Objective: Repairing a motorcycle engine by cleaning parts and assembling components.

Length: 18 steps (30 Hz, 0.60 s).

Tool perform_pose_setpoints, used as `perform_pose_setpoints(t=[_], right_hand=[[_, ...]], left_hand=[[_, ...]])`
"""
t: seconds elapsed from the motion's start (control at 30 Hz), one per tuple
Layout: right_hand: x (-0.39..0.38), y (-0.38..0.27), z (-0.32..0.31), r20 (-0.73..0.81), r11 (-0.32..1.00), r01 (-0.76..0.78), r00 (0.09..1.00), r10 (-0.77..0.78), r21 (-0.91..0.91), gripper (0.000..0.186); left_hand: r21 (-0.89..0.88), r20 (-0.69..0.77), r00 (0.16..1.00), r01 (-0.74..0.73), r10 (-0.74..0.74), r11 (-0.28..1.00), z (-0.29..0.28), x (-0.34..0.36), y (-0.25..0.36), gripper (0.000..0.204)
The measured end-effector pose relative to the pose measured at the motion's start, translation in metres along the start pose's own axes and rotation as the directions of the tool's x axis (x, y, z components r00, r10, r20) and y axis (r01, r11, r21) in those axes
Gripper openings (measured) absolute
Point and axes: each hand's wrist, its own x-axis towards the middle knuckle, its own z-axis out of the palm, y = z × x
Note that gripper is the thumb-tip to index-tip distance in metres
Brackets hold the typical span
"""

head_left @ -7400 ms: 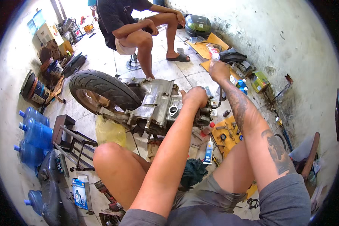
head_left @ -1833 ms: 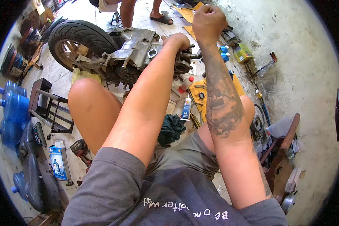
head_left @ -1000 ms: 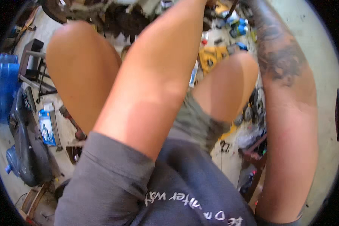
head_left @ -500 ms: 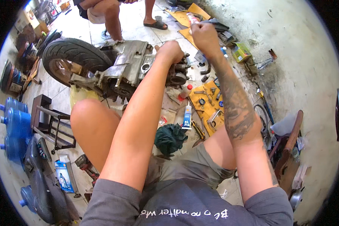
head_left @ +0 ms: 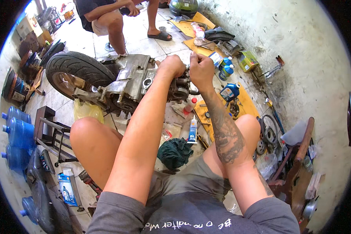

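Note:
A scooter engine (head_left: 132, 76), with its rear wheel (head_left: 80, 72) still attached at the left, lies on the tiled floor in front of me. My left hand (head_left: 171, 66) is closed at the engine's right end. Just right of it, my right hand (head_left: 201, 72) is balled with the thumb on top. Whatever either hand grips is hidden by the fingers. Nearer to me are a small red-capped bottle (head_left: 190, 105), a blue and white tube (head_left: 192, 130) and a crumpled dark green cloth (head_left: 174, 153).
Yellow cardboard (head_left: 245, 102) on the right bears loose metal parts and a blue bottle (head_left: 230, 91). More blue bottles (head_left: 226, 72) stand beyond it. Another person (head_left: 113, 27) squats past the engine. Large blue water jugs (head_left: 20, 132) and a dark stand (head_left: 54, 132) line the left.
My right hand has come back toward me and leftward, close beside my left hand. My left hand stays at the engine's right end. The whole view has shifted a little.

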Motion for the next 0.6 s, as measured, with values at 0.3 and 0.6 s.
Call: perform_pose_setpoints(t=[0.3, 0.6], right_hand=[[0.074, 0.114, 0.006, -0.197, 0.943, -0.322, 0.933, 0.301, -0.082, 0.037], [-0.018, -0.001, -0.015, -0.077, 0.997, 0.038, 0.997, -0.033, 0.064, 0.042]], left_hand=[[0.034, 0.075, 0.997, -0.03, 0.028, 0.999, 0.005, -0.005, 0.028, 0.041], [0.026, 0.073, 0.997, -0.004, 0.002, 1.0, 0.002, -0.002, 0.014, 0.042]])
